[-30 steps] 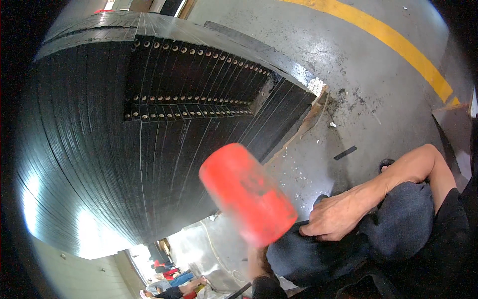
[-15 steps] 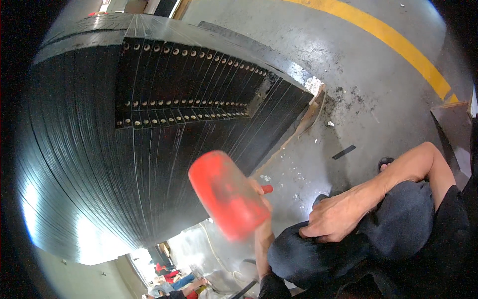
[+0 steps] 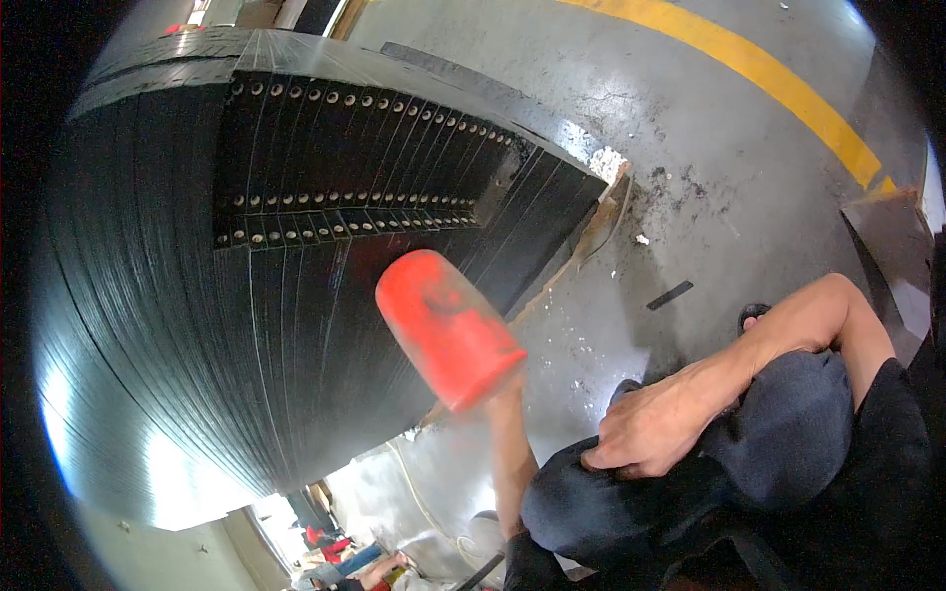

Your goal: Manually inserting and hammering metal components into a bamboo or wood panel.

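My left hand (image 3: 510,386) is wrapped round what looks like a mallet (image 3: 448,330) with a thick red cylindrical head, scuffed dark on its side. The head covers most of the hand and hides the handle. It is in front of a big block of black boards (image 3: 305,364) packed face to face; whether it touches them I cannot tell. On my dark-clothed leg (image 3: 591,502), my right hand (image 3: 645,433) rests closed, its fingers curled in and nothing showing in them.
A recess with rows of round holes (image 3: 345,163) is cut into the boards. White crumbs and a dark strip (image 3: 670,295) lie on the grey floor, which has a curved yellow line (image 3: 749,69). Toward the lower edge, another person's arm (image 3: 384,569) shows near a pale hose (image 3: 414,483).
The mallet has moved up in the picture, nearer the recess, and the handle end seen before is hidden now. My right hand stays on my leg. The whole view has shifted slightly.
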The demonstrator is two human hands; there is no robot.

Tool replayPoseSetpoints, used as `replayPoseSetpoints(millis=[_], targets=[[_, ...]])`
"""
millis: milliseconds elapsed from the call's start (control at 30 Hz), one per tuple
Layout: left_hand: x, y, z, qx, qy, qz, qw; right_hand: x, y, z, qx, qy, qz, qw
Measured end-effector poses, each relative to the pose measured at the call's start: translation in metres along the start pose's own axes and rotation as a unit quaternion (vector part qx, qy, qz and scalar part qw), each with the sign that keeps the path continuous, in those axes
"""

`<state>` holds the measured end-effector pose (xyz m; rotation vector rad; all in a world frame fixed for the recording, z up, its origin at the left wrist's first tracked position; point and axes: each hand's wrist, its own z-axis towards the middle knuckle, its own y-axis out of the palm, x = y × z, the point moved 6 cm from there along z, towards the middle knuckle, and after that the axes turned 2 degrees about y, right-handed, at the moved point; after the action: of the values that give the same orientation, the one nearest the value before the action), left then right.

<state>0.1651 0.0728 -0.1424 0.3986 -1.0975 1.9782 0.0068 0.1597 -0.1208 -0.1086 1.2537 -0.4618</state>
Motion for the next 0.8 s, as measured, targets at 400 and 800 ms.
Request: replayPoseSetpoints(millis=[400,800], targets=[[0.002,0.015,0.014,-0.007,-0.025,-0.038,0.999,-0.002,-0.006,-0.005,0.036,-0.008,-0.015,0.999],[0.034,-0.006,-0.007,0.067,-0.012,-0.085,0.994,0.006,0.020,-0.006,0.030,-0.055,-0.060,0.996]])
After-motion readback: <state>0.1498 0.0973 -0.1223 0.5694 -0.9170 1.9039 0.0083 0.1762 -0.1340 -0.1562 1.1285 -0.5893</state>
